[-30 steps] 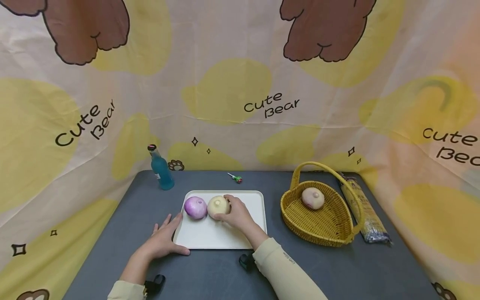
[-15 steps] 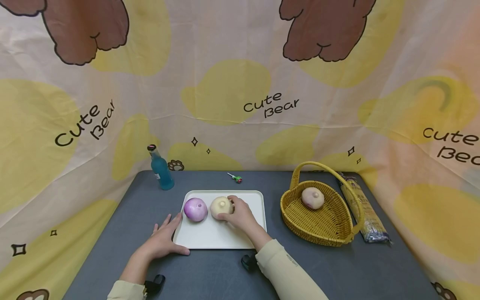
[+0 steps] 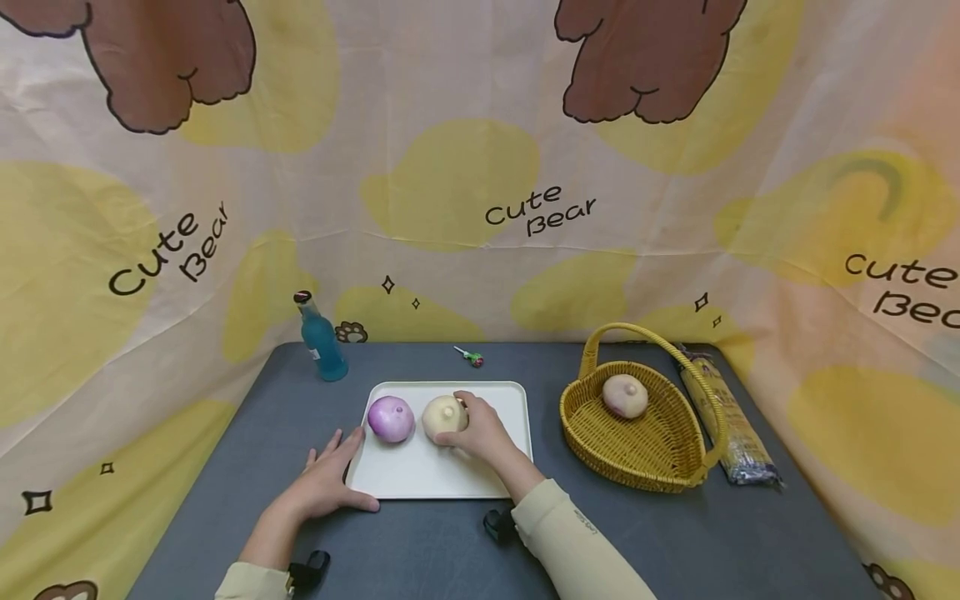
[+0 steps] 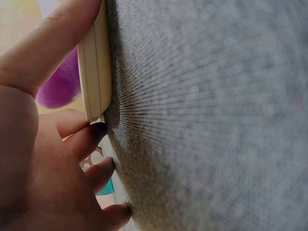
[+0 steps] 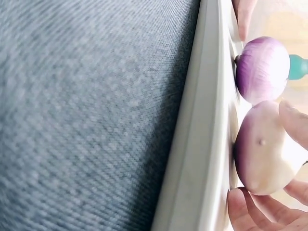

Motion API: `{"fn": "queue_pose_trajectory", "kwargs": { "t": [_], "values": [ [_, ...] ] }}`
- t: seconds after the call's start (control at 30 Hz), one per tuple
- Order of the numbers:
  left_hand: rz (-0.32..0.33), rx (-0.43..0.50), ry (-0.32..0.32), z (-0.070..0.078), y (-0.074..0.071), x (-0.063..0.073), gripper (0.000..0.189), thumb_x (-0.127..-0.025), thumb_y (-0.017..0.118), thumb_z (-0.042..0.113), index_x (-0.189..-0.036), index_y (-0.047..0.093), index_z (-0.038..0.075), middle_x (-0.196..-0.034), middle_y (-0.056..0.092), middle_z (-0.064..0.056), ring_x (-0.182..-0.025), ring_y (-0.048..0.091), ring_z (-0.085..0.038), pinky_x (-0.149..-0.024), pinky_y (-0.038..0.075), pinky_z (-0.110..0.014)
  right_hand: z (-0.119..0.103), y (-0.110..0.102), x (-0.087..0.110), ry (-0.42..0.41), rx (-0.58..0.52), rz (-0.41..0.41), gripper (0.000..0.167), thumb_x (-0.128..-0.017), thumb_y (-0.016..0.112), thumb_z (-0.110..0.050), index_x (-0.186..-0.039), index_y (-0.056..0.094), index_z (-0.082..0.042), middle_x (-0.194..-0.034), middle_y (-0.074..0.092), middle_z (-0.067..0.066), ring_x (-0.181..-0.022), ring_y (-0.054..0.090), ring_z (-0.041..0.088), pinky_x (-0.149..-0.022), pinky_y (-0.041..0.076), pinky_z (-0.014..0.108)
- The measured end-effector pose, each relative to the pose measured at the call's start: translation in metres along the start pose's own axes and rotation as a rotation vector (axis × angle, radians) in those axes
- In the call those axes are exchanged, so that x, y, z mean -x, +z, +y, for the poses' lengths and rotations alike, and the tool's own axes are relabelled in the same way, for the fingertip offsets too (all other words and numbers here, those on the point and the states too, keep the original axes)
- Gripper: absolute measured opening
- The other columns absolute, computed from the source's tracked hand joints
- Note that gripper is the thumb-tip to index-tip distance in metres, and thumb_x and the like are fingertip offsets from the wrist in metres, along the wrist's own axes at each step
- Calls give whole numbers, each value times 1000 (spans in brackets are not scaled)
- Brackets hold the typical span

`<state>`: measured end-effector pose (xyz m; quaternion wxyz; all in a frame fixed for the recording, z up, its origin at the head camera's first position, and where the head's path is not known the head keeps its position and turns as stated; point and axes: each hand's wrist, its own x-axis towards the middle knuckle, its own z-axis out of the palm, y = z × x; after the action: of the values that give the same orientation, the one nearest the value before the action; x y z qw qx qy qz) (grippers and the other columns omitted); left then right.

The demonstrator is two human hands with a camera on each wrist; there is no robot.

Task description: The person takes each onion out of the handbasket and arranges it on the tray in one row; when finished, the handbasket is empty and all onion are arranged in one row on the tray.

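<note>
My right hand [image 3: 480, 427] holds a round, pale vegetable [image 3: 441, 416] with a purple side, thumb and fingers around its right side. The right wrist view shows this white-and-purple vegetable [image 5: 263, 149] low over the white tray [image 5: 202, 120]. Left of it on the tray [image 3: 420, 477] sits a second round vegetable, a purple one [image 3: 391, 419] with fine streaks. My left hand [image 3: 327, 481] rests at the tray's front left corner, fingers spread. In the left wrist view its thumb [image 4: 53, 38] lies along the tray rim [image 4: 95, 72], with the fingertips touching the cloth-covered table.
On the right, a yellow wicker basket [image 3: 600, 460] with a tall handle contains another pale, purple-tinged round vegetable [image 3: 626, 396]. Beside it lies a long yellow packet [image 3: 731, 425]. A blue bottle [image 3: 322, 343] stands at the back left, and a lollipop [image 3: 471, 357] lies behind the tray.
My right hand has shifted the pale vegetable slightly right, opening a gap from the purple one. The purple one has turned slightly. My left hand stays in place.
</note>
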<state>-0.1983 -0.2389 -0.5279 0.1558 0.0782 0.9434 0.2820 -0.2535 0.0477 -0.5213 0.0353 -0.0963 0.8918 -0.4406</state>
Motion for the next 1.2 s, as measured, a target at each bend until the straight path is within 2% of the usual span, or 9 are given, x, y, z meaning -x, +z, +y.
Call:
{"fn": "queue_pose_trajectory", "kwargs": {
  "t": [0.47, 0.83, 1.2],
  "values": [
    [5, -2, 9, -4, 0, -1, 133, -61, 92, 56, -159, 21, 0, -165, 21, -25, -153, 4, -50, -114, -6, -76, -4, -5, 0, 24, -40, -25, 94, -69, 95, -25, -148, 47, -7, -134, 60, 19, -120, 60, 33, -102, 49, 50],
    [-4, 8, -5, -5, 3, -2, 134, -61, 91, 56, -160, 20, 1, -165, 20, -24, -153, 2, -49, -114, -7, -75, 0, -18, 8, -11, -51, 2, 88, -74, 92, -26, -147, 48, -6, -138, 58, 19, -122, 61, 37, -99, 51, 52],
    [2, 3, -4, -4, 2, -2, 134, -60, 91, 57, -160, 21, 1, -165, 21, -25, -153, 3, -50, -114, -7, -75, -12, -39, 16, -41, -48, 34, 81, -79, 88, -24, -148, 48, -9, -143, 56, 19, -126, 58, 38, -97, 52, 51]
  ]
}}
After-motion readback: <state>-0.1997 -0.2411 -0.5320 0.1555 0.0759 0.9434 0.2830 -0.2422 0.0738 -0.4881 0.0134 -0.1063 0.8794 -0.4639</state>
